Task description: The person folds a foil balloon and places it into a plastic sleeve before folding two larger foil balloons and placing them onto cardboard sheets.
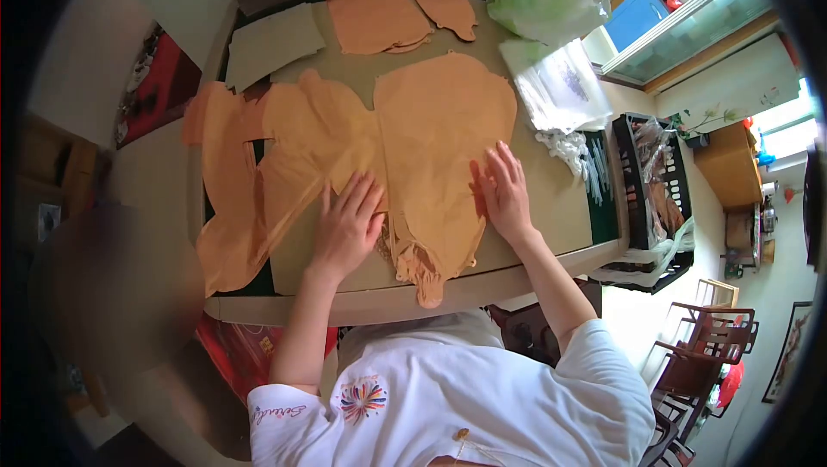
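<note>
A flat orange sheet-like piece (444, 131) lies in the middle of the table, its narrow crumpled end toward the front edge. My left hand (349, 221) rests palm down with fingers spread, at the gap between this piece and a larger folded orange piece (301, 148) on the left. On the right edge of the middle piece lies my right hand (506, 191), its fingers stretched out and partly apart. Neither hand grips anything.
More orange pieces (379, 15) lie at the back beside grey-brown sheets (276, 43). Clear plastic bags (564, 88), a green-white bag (547, 9) and thin clear strips (596, 170) are at the right. A black crate (642, 183) stands beyond the table's right edge.
</note>
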Tool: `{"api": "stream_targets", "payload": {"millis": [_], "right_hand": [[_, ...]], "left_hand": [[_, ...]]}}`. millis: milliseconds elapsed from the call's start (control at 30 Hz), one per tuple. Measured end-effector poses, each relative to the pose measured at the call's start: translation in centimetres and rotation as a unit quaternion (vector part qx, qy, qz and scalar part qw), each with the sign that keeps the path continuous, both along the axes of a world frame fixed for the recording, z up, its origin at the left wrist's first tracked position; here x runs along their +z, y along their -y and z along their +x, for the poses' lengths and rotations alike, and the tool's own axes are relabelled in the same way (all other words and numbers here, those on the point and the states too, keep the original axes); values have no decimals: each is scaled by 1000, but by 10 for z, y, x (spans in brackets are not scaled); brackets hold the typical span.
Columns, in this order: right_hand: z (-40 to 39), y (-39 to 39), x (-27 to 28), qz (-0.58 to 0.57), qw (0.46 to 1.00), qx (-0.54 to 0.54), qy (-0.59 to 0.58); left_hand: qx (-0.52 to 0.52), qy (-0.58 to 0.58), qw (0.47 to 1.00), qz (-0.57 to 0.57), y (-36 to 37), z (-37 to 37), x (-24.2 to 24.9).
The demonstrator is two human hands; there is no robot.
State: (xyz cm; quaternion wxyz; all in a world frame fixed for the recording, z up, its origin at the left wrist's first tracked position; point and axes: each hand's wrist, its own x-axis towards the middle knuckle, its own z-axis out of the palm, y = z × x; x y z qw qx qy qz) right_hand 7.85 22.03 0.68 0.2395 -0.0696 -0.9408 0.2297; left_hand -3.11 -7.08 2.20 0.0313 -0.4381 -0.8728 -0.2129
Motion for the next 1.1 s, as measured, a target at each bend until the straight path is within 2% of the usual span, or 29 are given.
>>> {"api": "stream_targets", "payload": {"millis": [100, 200, 300, 400, 600, 733, 767, 867, 933, 967, 1067, 1100], "right_hand": [[-4, -9, -2, -6, 1000, -20, 7], [-4, -7, -1, -2, 999, -37, 17], [-6, -4, 1, 36, 998, -45, 35], [-3, -1, 2, 52, 996, -49, 61], [-9, -4, 6, 20, 997, -40, 58], [-44, -15, 25, 3, 1000, 2, 26], [-64, -16, 31, 6, 1000, 14, 19], [-132, -13, 51, 17, 998, 59, 9], [-183, -12, 47, 26, 995, 98, -6], [-206, -11, 45, 26, 993, 111, 2], [-267, -18, 26, 45, 990, 132, 2], [-286, -26, 10, 65, 990, 128, -16]], "left_hand": [[-87, 20, 996, -19, -29, 8, 25], [-124, 20, 992, -29, -52, 20, 7], [-61, 14, 997, -40, -61, 36, -8], [-44, 22, 998, -47, -62, 41, -10], [-55, 54, 995, -59, -58, 34, 3], [-17, 10, 1000, -24, -64, -35, 18], [-13, -21, 999, -28, -68, -58, 36], [16, -3, 1000, 11, -89, -139, 39], [37, -3, 999, -18, -102, -179, 40], [48, -2, 998, -32, -108, -196, 36], [52, -104, 993, -26, -126, -239, -8], [52, -87, 994, -43, -129, -242, -2]]}}
